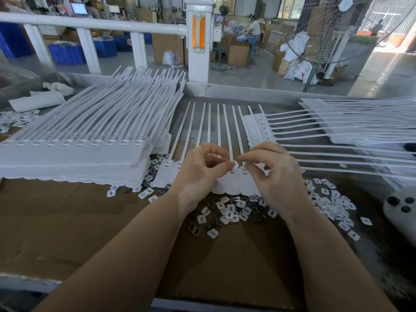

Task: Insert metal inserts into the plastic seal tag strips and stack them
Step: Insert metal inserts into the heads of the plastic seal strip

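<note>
A white plastic seal tag strip [209, 129] lies flat in front of me, its thin tails pointing away and its tag heads under my hands. My left hand [202, 172] hovers over the heads with fingers curled, pinching a small white piece at thumb and forefinger. My right hand [272, 174] is beside it, thumb and forefinger pinched at a tag head; what it holds is too small to see. Loose white caps and dark metal inserts [227, 212] lie scattered on the brown cardboard just below the strip.
A tall stack of strips [74, 136] fills the left of the bench. More strips [351, 127] fan out on the right. More white caps [333, 203] lie at right, near a white device with black buttons [400, 210]. A metal bench rim [247, 91] runs behind.
</note>
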{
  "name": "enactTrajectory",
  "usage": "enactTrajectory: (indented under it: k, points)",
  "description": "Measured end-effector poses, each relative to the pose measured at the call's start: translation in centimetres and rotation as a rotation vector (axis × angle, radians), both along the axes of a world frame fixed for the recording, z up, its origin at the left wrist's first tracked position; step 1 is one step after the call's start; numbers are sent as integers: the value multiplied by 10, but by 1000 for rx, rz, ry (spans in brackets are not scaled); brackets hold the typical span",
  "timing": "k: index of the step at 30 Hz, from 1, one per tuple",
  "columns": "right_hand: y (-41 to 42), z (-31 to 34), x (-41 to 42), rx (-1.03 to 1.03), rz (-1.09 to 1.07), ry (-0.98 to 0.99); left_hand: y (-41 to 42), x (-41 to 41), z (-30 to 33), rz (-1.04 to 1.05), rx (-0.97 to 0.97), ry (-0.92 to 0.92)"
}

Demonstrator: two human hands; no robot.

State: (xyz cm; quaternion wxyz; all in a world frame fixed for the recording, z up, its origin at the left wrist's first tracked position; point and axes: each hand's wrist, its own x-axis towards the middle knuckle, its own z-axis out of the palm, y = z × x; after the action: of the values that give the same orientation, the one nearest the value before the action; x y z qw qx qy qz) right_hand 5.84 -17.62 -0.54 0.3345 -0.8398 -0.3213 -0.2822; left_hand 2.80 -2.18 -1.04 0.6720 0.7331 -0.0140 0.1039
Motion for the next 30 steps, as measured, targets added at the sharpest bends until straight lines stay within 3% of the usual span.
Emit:
enactTrajectory:
  k: [14,19,22,30]
  points:
    - [5,1,-4,-28,61,-63,2,2,-2,-47,-19,33]
    - [-9,-1,5,92,-289,73,-1,1,-1,-42,120,31]
    - [-18,-3,11,52,-523,196,-2,0,0,-44,190,29]
    - [-24,-3,11,-19,-667,332,-2,-1,0,-51,281,23]
